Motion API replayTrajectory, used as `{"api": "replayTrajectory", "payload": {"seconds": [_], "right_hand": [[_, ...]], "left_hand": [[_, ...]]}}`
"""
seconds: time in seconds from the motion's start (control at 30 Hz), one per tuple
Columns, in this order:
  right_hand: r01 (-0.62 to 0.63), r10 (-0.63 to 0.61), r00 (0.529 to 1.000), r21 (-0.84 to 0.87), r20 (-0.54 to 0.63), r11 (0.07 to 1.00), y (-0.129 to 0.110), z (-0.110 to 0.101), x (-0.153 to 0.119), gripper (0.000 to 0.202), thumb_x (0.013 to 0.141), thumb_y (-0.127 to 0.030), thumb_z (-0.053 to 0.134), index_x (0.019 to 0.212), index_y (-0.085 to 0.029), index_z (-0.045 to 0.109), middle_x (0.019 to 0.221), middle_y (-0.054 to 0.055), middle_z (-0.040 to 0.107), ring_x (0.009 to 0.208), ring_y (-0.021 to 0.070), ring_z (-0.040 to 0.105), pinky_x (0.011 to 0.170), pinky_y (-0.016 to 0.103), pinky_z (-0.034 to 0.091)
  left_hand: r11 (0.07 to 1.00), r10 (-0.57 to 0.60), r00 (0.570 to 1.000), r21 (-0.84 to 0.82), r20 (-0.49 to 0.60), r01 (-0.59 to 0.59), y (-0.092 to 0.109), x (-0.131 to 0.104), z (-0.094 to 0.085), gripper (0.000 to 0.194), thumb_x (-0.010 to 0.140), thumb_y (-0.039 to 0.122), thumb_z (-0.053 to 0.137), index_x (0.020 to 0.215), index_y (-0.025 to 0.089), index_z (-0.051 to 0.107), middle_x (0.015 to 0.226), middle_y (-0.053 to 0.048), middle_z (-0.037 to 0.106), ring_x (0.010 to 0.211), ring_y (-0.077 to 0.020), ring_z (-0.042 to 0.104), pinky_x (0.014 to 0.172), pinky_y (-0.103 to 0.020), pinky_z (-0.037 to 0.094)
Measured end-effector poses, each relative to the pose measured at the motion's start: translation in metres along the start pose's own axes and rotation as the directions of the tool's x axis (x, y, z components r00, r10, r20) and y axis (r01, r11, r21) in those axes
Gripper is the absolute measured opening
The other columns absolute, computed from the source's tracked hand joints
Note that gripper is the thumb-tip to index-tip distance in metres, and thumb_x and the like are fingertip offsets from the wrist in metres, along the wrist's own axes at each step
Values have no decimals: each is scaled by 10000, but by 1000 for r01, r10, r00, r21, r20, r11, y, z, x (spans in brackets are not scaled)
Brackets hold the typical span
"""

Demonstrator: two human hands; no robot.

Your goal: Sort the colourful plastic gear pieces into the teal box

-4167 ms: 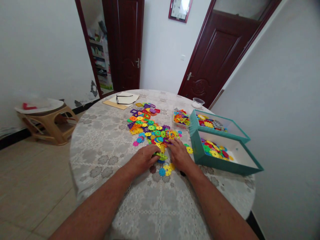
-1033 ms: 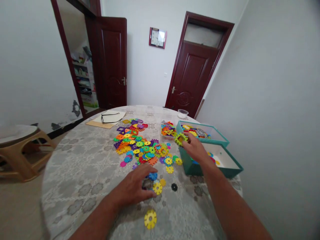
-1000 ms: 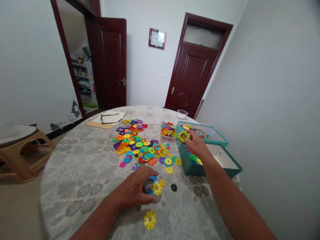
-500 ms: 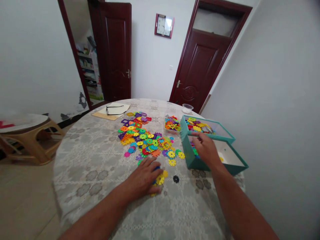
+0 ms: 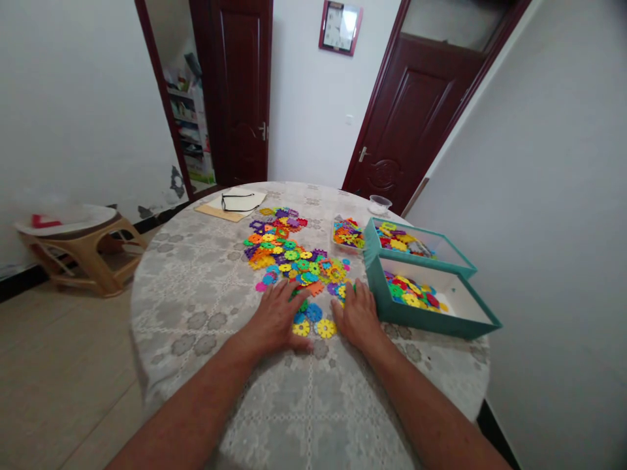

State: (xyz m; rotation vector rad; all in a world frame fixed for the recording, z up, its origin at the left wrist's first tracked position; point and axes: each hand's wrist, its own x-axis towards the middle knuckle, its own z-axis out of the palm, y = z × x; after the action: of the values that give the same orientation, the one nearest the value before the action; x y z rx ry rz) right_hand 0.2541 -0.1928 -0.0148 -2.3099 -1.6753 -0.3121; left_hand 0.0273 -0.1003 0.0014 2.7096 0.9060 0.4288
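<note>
Where my left hand (image 5: 277, 316) lies: just below the middle of the frame, palm down at the near edge of the pile, fingers spread open, thumb well apart.
My right hand (image 5: 358, 314): right of centre, palm down beside the front box, fingers open, over a few pieces; I cannot tell what is under the palm.
Yellow discs (image 5: 326, 328): two, side by side between my hands.
Blue disc (image 5: 314, 313): just above them in the frame.
Colourful pile (image 5: 292, 255): centre of the frame, loose on the tabletop (image 5: 304, 411).
Front box (image 5: 428, 318): right of the frame, green, holding mixed pieces.
Back box (image 5: 443, 262): just behind it, also with pieces.
Clear tub (image 5: 348, 235): left of the back box, full of pieces.
Glasses (image 5: 238, 209): upper left part of the tabletop, on paper.
</note>
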Motion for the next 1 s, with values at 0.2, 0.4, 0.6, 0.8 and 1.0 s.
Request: {"api": "replayTrajectory", "payload": {"seconds": [0.2, 0.4, 0.6, 0.8, 1.0], "right_hand": [[25, -22, 999, 80, -36, 996, 1, 15, 3, 540, 1006, -398, 555, 1468, -118, 551, 1506, 252, 530, 1431, 385, 448, 1189, 583, 336], [298, -289, 953, 452, -89, 841, -13, 0, -11, 494, 991, -273, 543, 1482, -221, 545, 1491, 145, 579, 1405, 285, 501, 1203, 533, 398], [217, -146, 974, 515, -175, 830, 3, -18, -3, 383, 1006, -250, 460, 1341, -193, 636, 1326, 144, 668, 1282, 268, 596, 1159, 487, 455], [128, -134, 991, 328, -4, 936, 18, -19, -12, 294, 961, -286, 547, 1193, -183, 695, 1153, 145, 694, 1110, 289, 654, 1030, 433, 512], [103, -144, 983, 301, 116, 948, 19, -17, -13, 323, 947, -312, 604, 1234, -185, 679, 1169, 138, 673, 1050, 266, 668, 953, 379, 528]], "left_hand": [[999, -47, 999, 2, 3, 47, 6, 3, 16, 989, 694, 695, 849, 1525, 300, 486, 1643, -183, 401, 1535, -445, 301, 1229, -710, 190], [1000, 1, 994, -15, -113, -2, 2, 9, 19, 700, 794, 553, 840, 1384, 264, 596, 1525, -165, 513, 1436, -380, 438, 1198, -592, 330], [998, -9, 976, -64, -219, -5, -10, 12, 7, 549, 872, 461, 789, 1338, 226, 616, 1455, -168, 552, 1357, -344, 504, 1160, -518, 403], [985, -151, 974, 58, -170, 162, -20, 3, -14, 454, 875, 482, 743, 1225, 201, 670, 1236, -151, 638, 1144, -335, 594, 1030, -483, 481], [995, -102, 994, -6, -37, 102, -23, -1, -15, 418, 808, 402, 795, 1175, 227, 698, 1191, -127, 649, 1140, -323, 608, 978, -425, 503]]}}
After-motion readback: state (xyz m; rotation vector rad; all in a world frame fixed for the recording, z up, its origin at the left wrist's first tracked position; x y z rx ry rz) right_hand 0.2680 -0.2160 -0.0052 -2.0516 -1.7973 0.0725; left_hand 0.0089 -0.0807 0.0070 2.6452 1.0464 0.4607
